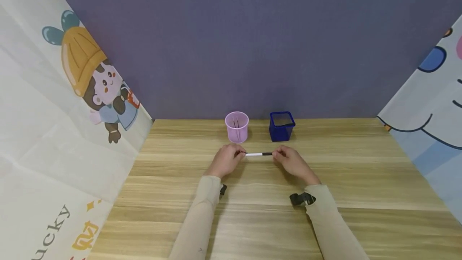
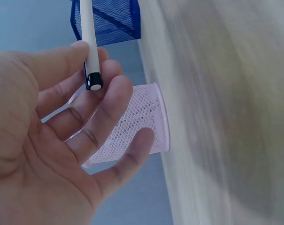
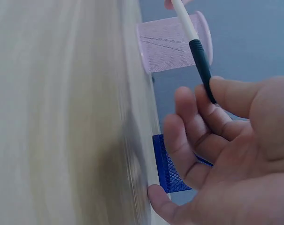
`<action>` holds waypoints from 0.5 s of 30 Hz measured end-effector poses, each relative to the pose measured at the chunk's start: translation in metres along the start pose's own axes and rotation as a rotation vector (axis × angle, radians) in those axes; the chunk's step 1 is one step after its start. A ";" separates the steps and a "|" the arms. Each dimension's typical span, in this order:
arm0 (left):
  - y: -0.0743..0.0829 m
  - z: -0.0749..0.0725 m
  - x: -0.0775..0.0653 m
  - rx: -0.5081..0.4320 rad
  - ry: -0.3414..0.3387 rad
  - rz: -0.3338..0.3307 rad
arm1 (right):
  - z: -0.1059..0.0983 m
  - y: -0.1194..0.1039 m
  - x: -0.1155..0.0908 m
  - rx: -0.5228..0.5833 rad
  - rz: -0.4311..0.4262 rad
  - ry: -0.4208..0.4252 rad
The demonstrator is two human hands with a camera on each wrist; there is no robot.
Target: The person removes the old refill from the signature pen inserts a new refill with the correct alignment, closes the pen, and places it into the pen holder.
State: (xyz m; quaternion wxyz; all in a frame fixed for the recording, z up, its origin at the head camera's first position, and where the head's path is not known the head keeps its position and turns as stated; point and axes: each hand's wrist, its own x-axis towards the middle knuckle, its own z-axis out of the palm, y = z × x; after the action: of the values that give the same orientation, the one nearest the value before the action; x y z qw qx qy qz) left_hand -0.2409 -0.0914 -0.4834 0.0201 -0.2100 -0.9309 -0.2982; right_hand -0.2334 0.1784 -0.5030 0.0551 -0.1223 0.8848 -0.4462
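Note:
A slim pen [image 1: 254,154] with a white barrel and a black section at its right end lies level between my two hands, above the wooden table. My left hand [image 1: 225,160] pinches the left end between thumb and fingers; in the left wrist view a black end piece with a white button [image 2: 95,86] sticks out past the fingertips. With thumb and index finger, my right hand [image 1: 293,164] pinches the black end [image 3: 201,63], its other fingers loosely bent. Just behind the left hand stands a pink mesh cup [image 1: 237,133], with thin dark sticks showing inside it.
A square blue mesh holder [image 1: 280,131] stands right of the pink cup, near the back edge of the wooden table [image 1: 260,220]. A grey-blue panel [image 1: 252,43] rises behind. Printed white sheets [image 1: 32,103] border the left and right sides.

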 end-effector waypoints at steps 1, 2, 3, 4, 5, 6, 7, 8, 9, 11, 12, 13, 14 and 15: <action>0.000 -0.001 0.001 -0.008 0.006 0.000 | 0.000 -0.001 0.001 0.019 0.005 0.010; 0.001 -0.001 0.002 -0.012 0.014 0.000 | 0.000 -0.001 0.002 0.039 0.014 0.017; 0.002 -0.002 0.002 -0.017 0.023 0.001 | 0.000 -0.002 0.003 0.056 0.023 0.021; 0.002 -0.003 0.003 -0.020 0.032 0.002 | 0.000 -0.003 0.004 0.066 0.027 0.022; 0.003 -0.004 0.004 -0.022 0.041 0.002 | -0.001 -0.004 0.004 0.075 0.033 0.025; 0.003 -0.005 0.005 -0.021 0.049 0.000 | -0.001 -0.005 0.005 0.081 0.038 0.026; 0.004 -0.005 0.006 -0.020 0.056 0.000 | -0.002 -0.006 0.006 0.089 0.042 0.031; 0.004 -0.005 0.007 -0.013 0.064 0.002 | -0.003 -0.007 0.007 0.091 0.049 0.035; 0.005 -0.005 0.008 -0.008 0.070 0.002 | -0.004 -0.007 0.008 0.090 0.049 0.035; 0.006 -0.005 0.010 0.001 0.077 -0.001 | -0.006 -0.009 0.010 0.092 0.051 0.039; 0.006 -0.005 0.011 0.002 0.080 -0.002 | -0.007 -0.009 0.011 0.092 0.051 0.041; 0.007 -0.004 0.011 0.000 0.084 -0.002 | -0.008 -0.010 0.011 0.094 0.055 0.044; 0.008 -0.004 0.012 -0.003 0.089 -0.002 | -0.009 -0.010 0.011 0.093 0.058 0.044; 0.008 -0.004 0.012 -0.006 0.092 -0.004 | -0.009 -0.011 0.011 0.097 0.060 0.042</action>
State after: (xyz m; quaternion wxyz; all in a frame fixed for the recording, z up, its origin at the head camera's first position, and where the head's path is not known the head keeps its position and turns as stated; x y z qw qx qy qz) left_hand -0.2488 -0.0829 -0.4737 0.0615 -0.1943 -0.9285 -0.3103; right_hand -0.2441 0.1767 -0.4888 0.0555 -0.0836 0.8665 -0.4891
